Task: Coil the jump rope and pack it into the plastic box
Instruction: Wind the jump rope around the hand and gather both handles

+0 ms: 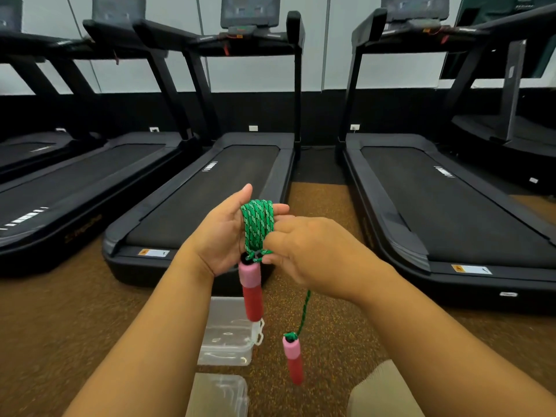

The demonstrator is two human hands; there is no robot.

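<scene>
Head view, the only one: left hand is held palm up with fingers straight and the thumb up, and the green braided jump rope is wound in several loops around its fingers, so the coil sits on the hand rather than in a curled grip. Right hand is just beside the coil's lower end, fingertips pinching the rope where the strands cross near the first handle; exact finger contact is partly hidden behind the hand. One pink-and-red foam handle hangs straight down from the bottom of the coil; the second pink-and-red foam handle dangles lower on a short free tail of rope below the right hand. Clear plastic box sits open on the brown speckled floor below the hands, its clear lid lying separately nearer the person. Black treadmills stand behind. Step in hand, judged: finishing the coil by securing the last tail. To do it well, keep the left fingers stiff and together so the loops stay stacked, keep tension on the tail, wrap it tight around the bundle's middle and tuck it, then slide the bundle off without letting it spring open. Risk: the loose handle swings and pulls loops loose.
</scene>
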